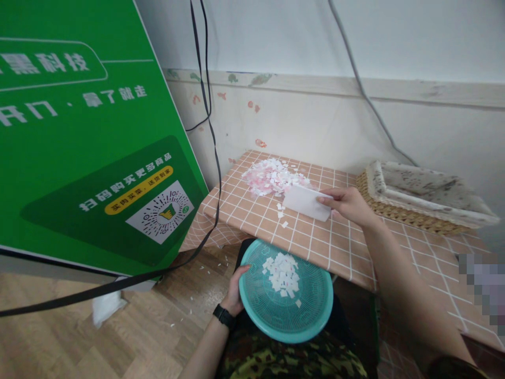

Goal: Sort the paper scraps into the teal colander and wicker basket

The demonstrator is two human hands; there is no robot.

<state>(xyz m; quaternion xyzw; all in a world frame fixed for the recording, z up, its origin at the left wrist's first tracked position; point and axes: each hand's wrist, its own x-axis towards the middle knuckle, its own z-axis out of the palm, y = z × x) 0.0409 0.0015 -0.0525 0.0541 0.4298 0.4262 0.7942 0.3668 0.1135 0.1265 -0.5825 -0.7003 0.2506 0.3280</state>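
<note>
My left hand grips the left rim of a round teal plastic colander, which rests at my lap just below the table edge. White paper scraps lie in the middle of it. Over the table, my right hand pinches a flat white card by its right end. The card stands tilted against the near right side of a pile of white and pink paper scraps. A few loose scraps lie between the pile and the table's front edge.
A checked brown cloth covers the table. At its right back stands a lined wicker basket. A green panel with printed text fills the left, with a black cable hanging before it. Scraps and a white bag are on the floor.
</note>
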